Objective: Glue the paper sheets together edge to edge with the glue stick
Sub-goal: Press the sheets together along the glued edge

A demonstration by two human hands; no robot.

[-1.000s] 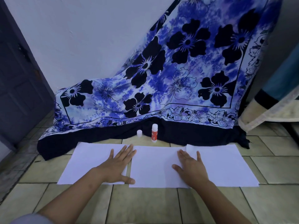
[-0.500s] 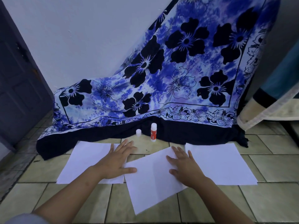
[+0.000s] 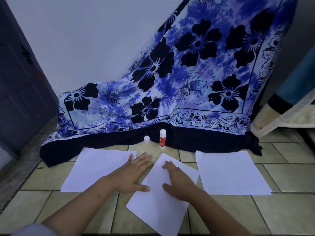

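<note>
The left hand (image 3: 129,174), fingers flat, pins the left sheet (image 3: 97,167); the right hand (image 3: 179,181), fingers spread, presses the skewed middle sheet (image 3: 158,206), likely to align edges. The glue stick (image 3: 162,139) stands apart.

My left hand (image 3: 131,176) lies flat, palm down, fingers straight and pointing to one o'clock, thumb splayed toward three. My right hand (image 3: 179,182) lies flat too, fingers aimed at eleven o'clock, thumb toward nine. My left forearm (image 3: 76,206) enters from seven o'clock, my right forearm (image 3: 221,213) from five.
</note>
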